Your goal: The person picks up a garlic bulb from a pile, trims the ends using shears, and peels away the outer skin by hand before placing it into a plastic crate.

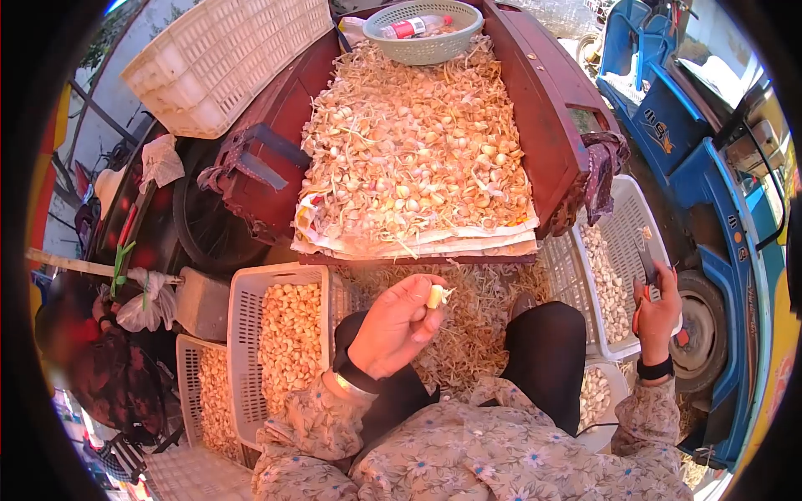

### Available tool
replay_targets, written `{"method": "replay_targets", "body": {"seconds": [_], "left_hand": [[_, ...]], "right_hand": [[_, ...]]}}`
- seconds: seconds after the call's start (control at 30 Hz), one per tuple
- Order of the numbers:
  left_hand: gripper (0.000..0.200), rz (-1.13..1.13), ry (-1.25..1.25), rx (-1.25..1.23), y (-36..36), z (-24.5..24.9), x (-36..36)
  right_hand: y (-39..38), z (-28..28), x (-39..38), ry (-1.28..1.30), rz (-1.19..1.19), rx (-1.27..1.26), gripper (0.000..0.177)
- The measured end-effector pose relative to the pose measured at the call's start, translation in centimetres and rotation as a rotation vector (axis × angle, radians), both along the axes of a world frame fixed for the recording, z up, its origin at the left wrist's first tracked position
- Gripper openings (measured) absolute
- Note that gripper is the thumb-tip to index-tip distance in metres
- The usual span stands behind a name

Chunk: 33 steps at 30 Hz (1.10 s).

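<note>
Garlic bulb point(435, 296) sat at frame centre, pinched between the fingers point(415, 311) of my left hand point(388, 330), above a litter of stalks point(484, 309) on the ground. Right hand point(658, 313), at the right edge, was closed around red-handled scissors point(645, 260), blades pointing up, well apart from the bulb. Noted: white crate point(238, 334) of trimmed bulbs just left of the left hand; second crate point(625, 219) just left of the right hand. Untrimmed garlic pile point(409, 159) filled the cart bed point(535, 100) in the upper middle, green basket point(422, 55) at its top end.
</note>
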<state>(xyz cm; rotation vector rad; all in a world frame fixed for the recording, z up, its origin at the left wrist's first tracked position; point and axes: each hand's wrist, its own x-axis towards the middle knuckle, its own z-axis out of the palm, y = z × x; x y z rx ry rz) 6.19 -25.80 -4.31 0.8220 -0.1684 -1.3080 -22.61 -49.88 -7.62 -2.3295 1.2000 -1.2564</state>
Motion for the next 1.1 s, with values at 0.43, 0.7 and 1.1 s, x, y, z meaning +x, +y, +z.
{"method": "replay_targets", "body": {"seconds": [0.43, 0.7, 1.1], "left_hand": [[0.016, 0.451, -0.063, -0.013, 4.9, 1.6, 0.7], [0.011, 0.48, -1.983, 0.948, 19.8, -3.5, 12.8], [0.015, 0.137, -1.907, 0.54, -10.0, -8.4, 16.1]], "right_hand": [[13.5, 0.6, 9.3, -0.418, 0.724, 0.905, 0.043], [10.9, -0.9, 10.5, -0.305, 0.63, 0.739, 0.041], [6.2, -7.4, 21.9, -0.469, 0.676, 1.08, 0.031]]}}
